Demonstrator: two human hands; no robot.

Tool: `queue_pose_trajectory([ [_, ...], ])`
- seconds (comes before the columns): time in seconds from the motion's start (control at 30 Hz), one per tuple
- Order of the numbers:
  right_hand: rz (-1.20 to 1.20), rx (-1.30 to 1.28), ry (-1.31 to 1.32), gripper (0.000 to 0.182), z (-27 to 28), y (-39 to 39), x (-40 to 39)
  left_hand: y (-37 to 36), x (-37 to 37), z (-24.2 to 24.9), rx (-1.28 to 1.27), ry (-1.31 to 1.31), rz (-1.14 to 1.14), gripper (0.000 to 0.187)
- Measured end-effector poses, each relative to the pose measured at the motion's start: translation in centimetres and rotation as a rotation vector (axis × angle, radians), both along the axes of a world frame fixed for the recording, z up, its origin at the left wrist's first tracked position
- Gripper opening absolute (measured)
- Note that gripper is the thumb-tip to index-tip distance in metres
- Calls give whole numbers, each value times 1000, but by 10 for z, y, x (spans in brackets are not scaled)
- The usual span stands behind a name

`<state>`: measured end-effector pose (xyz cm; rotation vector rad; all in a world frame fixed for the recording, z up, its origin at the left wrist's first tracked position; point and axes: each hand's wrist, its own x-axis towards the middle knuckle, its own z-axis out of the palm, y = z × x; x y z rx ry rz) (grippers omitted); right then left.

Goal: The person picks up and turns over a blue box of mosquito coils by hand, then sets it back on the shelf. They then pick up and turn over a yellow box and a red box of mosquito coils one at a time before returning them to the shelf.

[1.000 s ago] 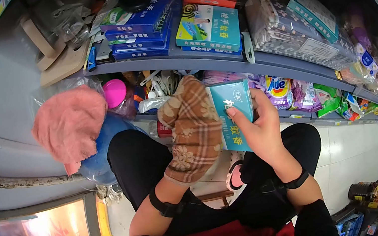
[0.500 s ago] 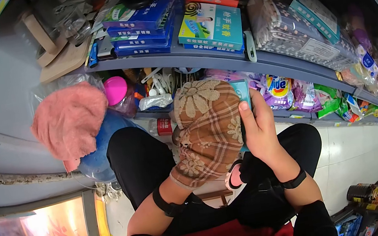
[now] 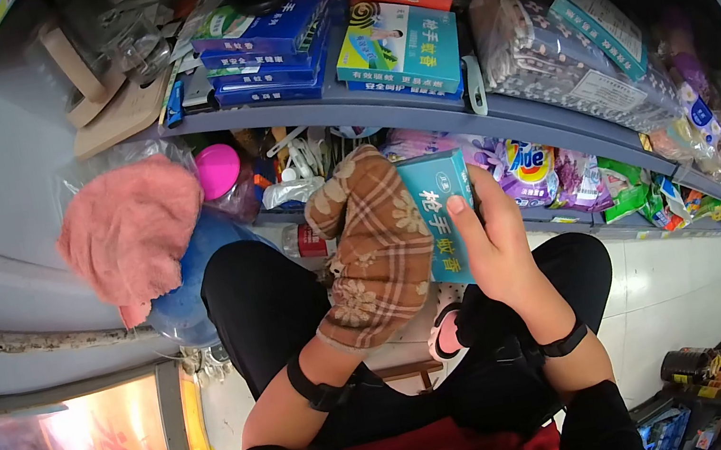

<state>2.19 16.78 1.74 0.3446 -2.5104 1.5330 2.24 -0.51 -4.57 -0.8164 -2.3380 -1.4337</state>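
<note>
Right hand (image 3: 496, 244) had the teal box (image 3: 435, 212): thumb flat on the printed face, other fingers around the far edge and behind, so closed only to box thickness. Box was a flat rectangle, smooth printed surface, white and yellow characters, standing up just left of the right thumb. Left hand (image 3: 374, 247) sat inside a brown plaid fabric cover (image 3: 363, 292), soft, creased, raised cream flowers, gathered at the wrist. Finger spread under there: can't tell. Cover's right side overlapped the box's left edge; grip on it not visible.

Around the fingers: pink cloth (image 3: 129, 227), fuzzy and rumpled, well left of the left hand, draped over a translucent blue plastic container (image 3: 189, 289). Red-labelled bottle (image 3: 310, 240) just left of the covered fingers. Glossy purple detergent bag (image 3: 532, 171) near the right fingertips, on their right. Grey shelf (image 3: 302, 112) beyond both hands, carrying stacked blue cartons (image 3: 259, 60).

Delta vs half a second earlier: cover had been across most of the box front; it had since pulled back left, exposing the lettering. Right-hand hold about unchanged. Pink cloth hadn't moved.
</note>
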Motion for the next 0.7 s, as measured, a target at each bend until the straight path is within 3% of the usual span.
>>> queue_pose_trajectory([
  [0.13,66,120,-73,44,-9,0,4,1,5,-4,-147,49,-17,61],
  [0.23,168,38,-28,45,-9,2,3,1,8,-5,-145,-45,-53,57],
  [0.27,172,-26,-35,42,-7,1,2,-1,7,-2,-115,-113,-94,57],
  [0.4,32,-173,-149,37,-6,4,5,5,-2,10,-202,10,-10,58],
  [0.6,-74,-558,-23,40,0,8,8,12,-7,13,-388,215,216,60],
  [0.7,-144,-563,100,42,7,22,11,11,-12,-9,485,-445,-115,62],
])
